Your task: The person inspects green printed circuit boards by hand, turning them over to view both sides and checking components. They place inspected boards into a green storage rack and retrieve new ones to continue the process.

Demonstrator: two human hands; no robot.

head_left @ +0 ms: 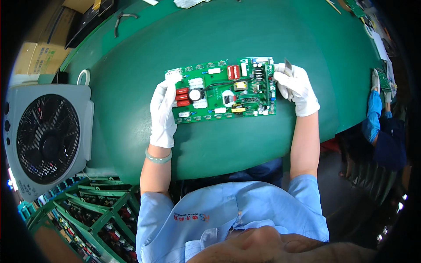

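Note:
A green circuit board (210,98), crowded with parts, is held level above the green mat. Its left edge is gripped by my left hand (163,109), white-gloved, with the fingers along the upper left corner. Red capacitors (183,97) and a round white-topped part (195,94) sit close to those fingers. At the board's upper right corner is my right hand (297,87), also gloved and closed. A thin, flat grey tool (288,65) sticks up from its fingers; its kind is unclear and its lower end is hidden. Whether these fingers also grip the board, I cannot tell.
A grey box fan (48,136) stands at the left, above a green rack (101,206) of parts. Black-handled pliers (123,19) and cardboard boxes (46,55) lie at the far left. At the right, another person's blue sleeve (374,111) reaches toward a second board (382,79).

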